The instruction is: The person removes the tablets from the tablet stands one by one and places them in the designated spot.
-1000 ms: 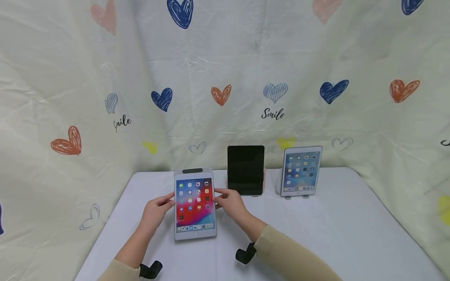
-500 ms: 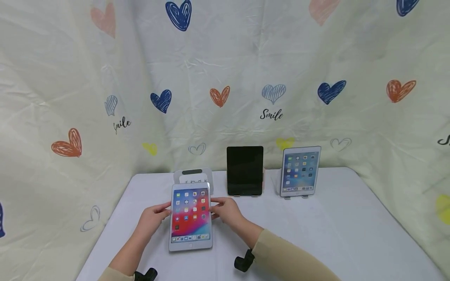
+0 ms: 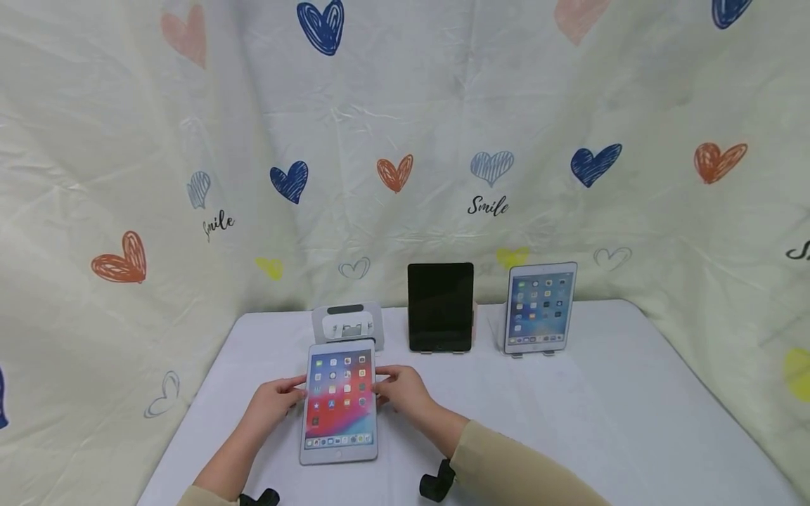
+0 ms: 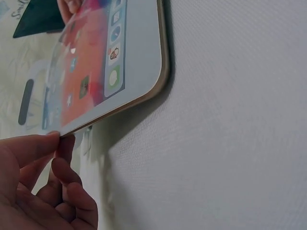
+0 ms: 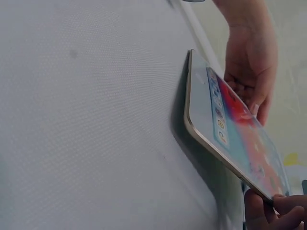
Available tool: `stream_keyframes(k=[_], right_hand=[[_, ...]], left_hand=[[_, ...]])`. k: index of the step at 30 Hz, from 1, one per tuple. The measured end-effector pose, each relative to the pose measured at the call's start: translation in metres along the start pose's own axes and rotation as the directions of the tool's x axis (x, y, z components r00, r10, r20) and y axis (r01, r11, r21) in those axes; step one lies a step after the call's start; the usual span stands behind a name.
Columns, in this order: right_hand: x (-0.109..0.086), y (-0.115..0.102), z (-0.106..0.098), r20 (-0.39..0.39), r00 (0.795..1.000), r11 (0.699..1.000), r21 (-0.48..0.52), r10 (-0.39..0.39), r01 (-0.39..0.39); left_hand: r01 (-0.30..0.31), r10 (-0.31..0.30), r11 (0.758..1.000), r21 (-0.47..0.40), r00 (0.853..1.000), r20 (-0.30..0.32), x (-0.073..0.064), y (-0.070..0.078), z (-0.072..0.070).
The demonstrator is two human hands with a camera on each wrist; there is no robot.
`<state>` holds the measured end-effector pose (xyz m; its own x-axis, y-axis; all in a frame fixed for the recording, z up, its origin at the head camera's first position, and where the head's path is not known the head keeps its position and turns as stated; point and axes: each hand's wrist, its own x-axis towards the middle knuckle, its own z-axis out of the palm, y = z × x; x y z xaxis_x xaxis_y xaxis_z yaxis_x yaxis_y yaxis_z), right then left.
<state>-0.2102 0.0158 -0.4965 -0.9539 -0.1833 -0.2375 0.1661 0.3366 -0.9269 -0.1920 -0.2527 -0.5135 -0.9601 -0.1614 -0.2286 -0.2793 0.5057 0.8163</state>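
A white-framed tablet [image 3: 339, 402] with a lit red and blue home screen lies between my two hands. My left hand [image 3: 272, 406] pinches its left edge between thumb and fingers. On the opposite edge my right hand [image 3: 405, 393] pinches it the same way. In the left wrist view the tablet's near corner [image 4: 152, 88] is low over the white cloth, and its far end is raised. Just behind the tablet stands a grey tablet stand [image 3: 319, 323] with a dark slot pad on top; its lower part is hidden by the tablet.
To the right of the stand, a tablet with a black screen [image 3: 441, 307] stands propped up. Farther right, a white tablet [image 3: 542, 308] with a lit screen leans on its own stand. White cloth covers the table [image 3: 569, 422]; a heart-patterned curtain [image 3: 443, 126] hangs behind.
Both hands have drawn the tablet off the grey stand, toward the person and down. It stood against the stand a second ago; the stand's frame now shows.
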Motion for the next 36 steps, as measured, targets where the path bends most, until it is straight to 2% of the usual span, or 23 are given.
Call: stream_keyframes(k=[4,10,17,25,36], right_hand=[[-0.002,0.004,0.002,0.010,1.000,0.999,-0.033,-0.005,0.006],[-0.006,0.009,0.004,0.036,0.998,0.992,-0.116,-0.051,0.055],[-0.009,0.012,0.009,0.089,0.996,0.985,-0.166,-0.030,0.045],[-0.013,0.012,0.011,0.110,0.994,0.986,-0.164,0.001,0.017],[-0.011,0.012,0.011,0.096,0.995,0.975,-0.222,0.013,0.009]], left_hand=[[-0.004,0.004,1.000,0.026,1.000,0.024,-0.003,0.002,-0.002],[-0.023,0.020,0.998,0.052,0.998,0.055,-0.005,0.004,-0.001],[-0.001,-0.014,0.989,0.150,0.995,0.099,-0.006,0.002,0.003],[0.018,-0.045,0.969,0.246,0.994,0.104,-0.008,0.006,0.005],[0.015,-0.045,0.967,0.255,0.993,0.112,-0.005,0.001,0.007]])
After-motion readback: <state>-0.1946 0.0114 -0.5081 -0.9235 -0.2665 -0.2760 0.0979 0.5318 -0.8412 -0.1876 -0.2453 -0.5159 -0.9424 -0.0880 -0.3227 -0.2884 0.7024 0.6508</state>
